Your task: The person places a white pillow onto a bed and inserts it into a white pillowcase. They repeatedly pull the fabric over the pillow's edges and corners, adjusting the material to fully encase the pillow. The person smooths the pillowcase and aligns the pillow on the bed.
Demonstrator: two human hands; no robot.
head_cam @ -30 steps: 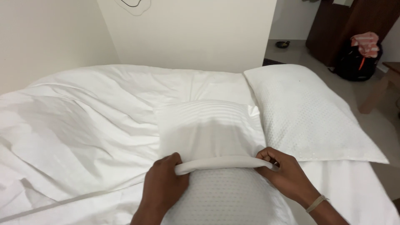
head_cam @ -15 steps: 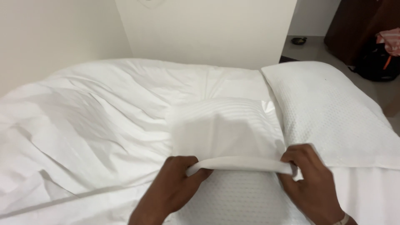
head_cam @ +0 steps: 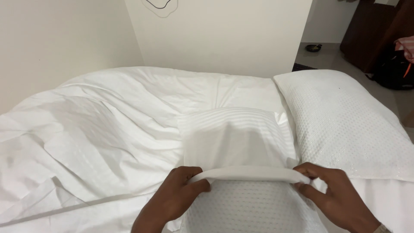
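head view here, and biggest thing we get is the bed (head_cam: 129, 112), covered in a rumpled white duvet (head_cam: 99, 129) that bunches up in folds on the left side. behind it there's a plain cream wall (head_cam: 224, 34), and off to the top right a strip of tiled floor (head_cam: 327, 56) with a dark bag (head_cam: 394, 71) sitting on it.

next down in size, a bare pillow (head_cam: 349, 125) with a dotted white cover lies on the right half of the bed, just beside the one we're working on.

then the main thing: a second pillow (head_cam: 250, 207) with the same dotted texture, right in front of us at the bottom middle, lying on the bed. a white striped pillowcase (head_cam: 235, 138) is over its far end, and the near part of the pillow is uncovered. the open edge of the pillowcase is rolled into a thick band running across the pillow between our hands.

our left hand (head_cam: 174, 200) has its fingers (head_cam: 196, 185) curled tight around the left end of that rolled edge. our right hand (head_cam: 338, 198) has its fingers (head_cam: 308, 172) pinched closed on the right end of it. there's a thin band on the right wrist (head_cam: 381, 228), barely in shot.
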